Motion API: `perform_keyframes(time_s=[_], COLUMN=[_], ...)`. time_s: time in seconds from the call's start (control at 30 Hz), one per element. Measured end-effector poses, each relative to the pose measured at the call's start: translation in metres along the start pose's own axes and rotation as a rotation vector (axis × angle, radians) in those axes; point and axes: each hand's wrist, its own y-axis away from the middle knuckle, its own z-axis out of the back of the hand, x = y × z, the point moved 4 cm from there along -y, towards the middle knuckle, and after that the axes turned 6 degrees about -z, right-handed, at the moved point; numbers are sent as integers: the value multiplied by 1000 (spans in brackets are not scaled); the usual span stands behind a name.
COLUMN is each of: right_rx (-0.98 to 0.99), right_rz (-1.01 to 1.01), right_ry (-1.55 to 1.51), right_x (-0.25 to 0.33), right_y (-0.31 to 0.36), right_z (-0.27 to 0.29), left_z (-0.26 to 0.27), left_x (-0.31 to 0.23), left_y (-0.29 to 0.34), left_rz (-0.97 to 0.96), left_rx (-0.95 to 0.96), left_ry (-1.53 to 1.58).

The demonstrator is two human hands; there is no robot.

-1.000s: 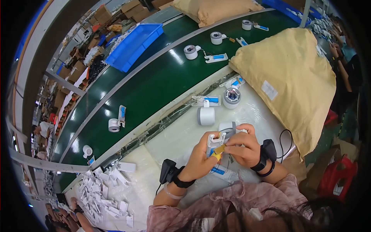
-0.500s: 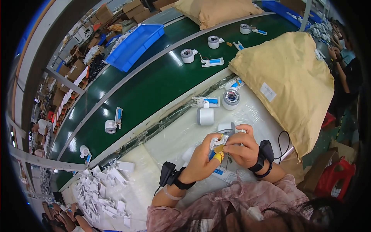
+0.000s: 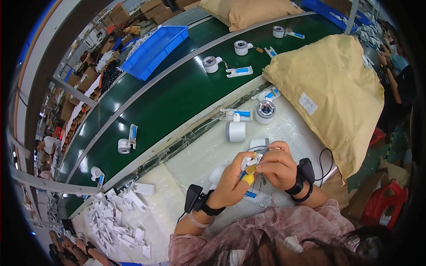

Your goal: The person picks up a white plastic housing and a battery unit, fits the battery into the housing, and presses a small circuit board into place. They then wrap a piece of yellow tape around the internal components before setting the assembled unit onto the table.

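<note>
- Conveyor belt: green, running diagonally; carries white cylindrical units.
- Sack: tan, right of the hands, overlapping the worktable.
- Parts pile: white pieces, left of the hands.
- Left hand: fingers clamped on the white bracket.
- Right hand: fingertips together on the amber tab.
- White housing: on the worktable, beyond the hands.
- White bracket: between the hands, above the worktable.
- Amber tab: at the bracket's near end.
</note>
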Motion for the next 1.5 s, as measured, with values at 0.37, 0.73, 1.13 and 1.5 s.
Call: perform_keyframes(time_s=[0.37, 0.73, 1.13, 1.5], right_rx=[-68, 4, 53, 6], right_rz=[-47, -35, -33, -30], right_ry=[-20, -66, -59, -48], right_x=[6, -1, 0, 2], right_y=[-2, -5, -9, -5], right_z=[1, 8, 11, 6], left_z=[-5, -9, -10, -6], left_x=[-3, -3, -2, -5], left_y=[5, 3, 4, 3], left_rz=[41, -20, 26, -80], left_rx=[15, -18, -9, -14], left_ry=[88, -115, -103, -281])
